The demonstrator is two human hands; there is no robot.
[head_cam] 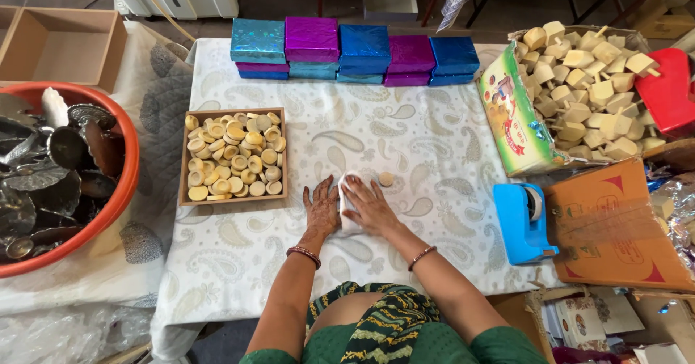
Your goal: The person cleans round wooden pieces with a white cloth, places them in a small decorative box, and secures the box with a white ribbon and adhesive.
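Note:
My left hand (pixel 321 206) and my right hand (pixel 369 205) rest side by side on the white patterned tablecloth (pixel 405 129), both pressing on a small white piece of paper or cloth (pixel 346 203) between them. My right hand lies flat over it, fingers spread. A single small round wooden disc (pixel 386 179) lies just right of my right fingertips, untouched. To the left stands a shallow wooden tray (pixel 184 163) filled with several similar pale discs (pixel 235 155).
Shiny blue and purple wrapped boxes (pixel 355 51) line the far edge. A carton of wooden tops (pixel 590 89) sits at right, with a blue tape dispenser (pixel 523 222) and an orange cardboard box (pixel 615 226). An orange tub (pixel 127 183) of metal pieces stands left.

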